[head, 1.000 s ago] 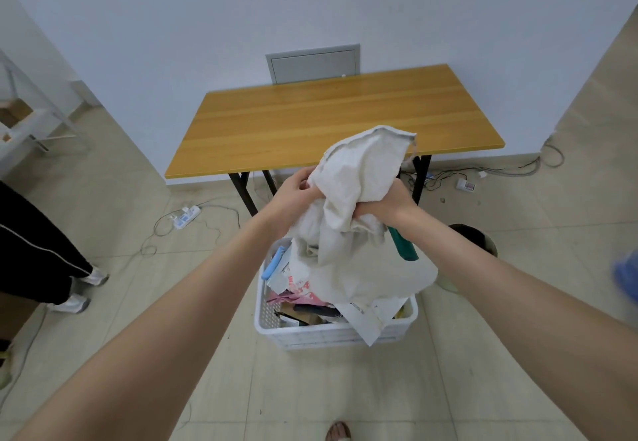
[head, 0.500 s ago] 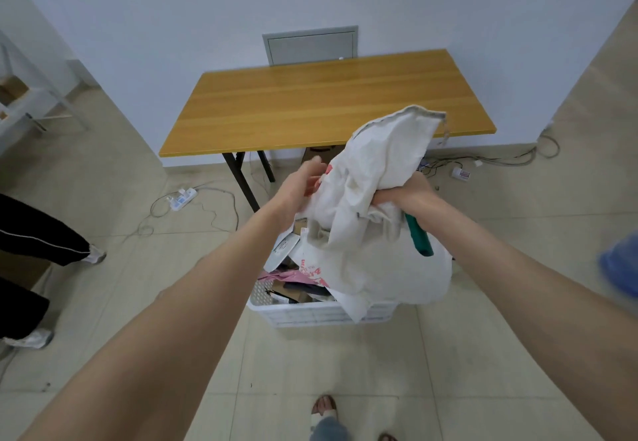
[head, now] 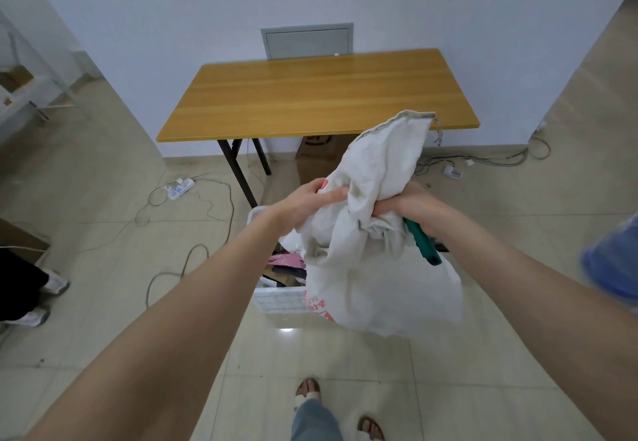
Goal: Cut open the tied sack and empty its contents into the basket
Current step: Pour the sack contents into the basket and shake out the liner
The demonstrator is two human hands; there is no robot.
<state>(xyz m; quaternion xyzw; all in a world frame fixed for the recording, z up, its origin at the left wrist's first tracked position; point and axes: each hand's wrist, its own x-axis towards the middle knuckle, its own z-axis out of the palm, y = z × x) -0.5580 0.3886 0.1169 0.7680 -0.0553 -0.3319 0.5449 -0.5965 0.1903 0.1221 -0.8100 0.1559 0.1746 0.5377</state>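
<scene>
A limp white woven sack (head: 376,243) with red print hangs bunched between both hands above the white plastic basket (head: 279,299) on the floor. My left hand (head: 310,200) pinches the sack's left side. My right hand (head: 411,204) grips the sack's gathered middle and also holds a green-handled cutter (head: 423,242) that points down and right. The sack covers most of the basket; pink and dark items (head: 284,266) show inside at its left part.
A wooden table (head: 310,91) stands behind the basket, with a cardboard box (head: 319,157) under it. A power strip (head: 179,188) and loose cables lie on the tiled floor to the left. Another person's legs (head: 24,288) stand far left. My feet (head: 310,395) are below.
The view has shifted back, so the basket now lies closer under the sack. The sack has swung down and right, now covering more of the basket. Both hands keep their hold.
</scene>
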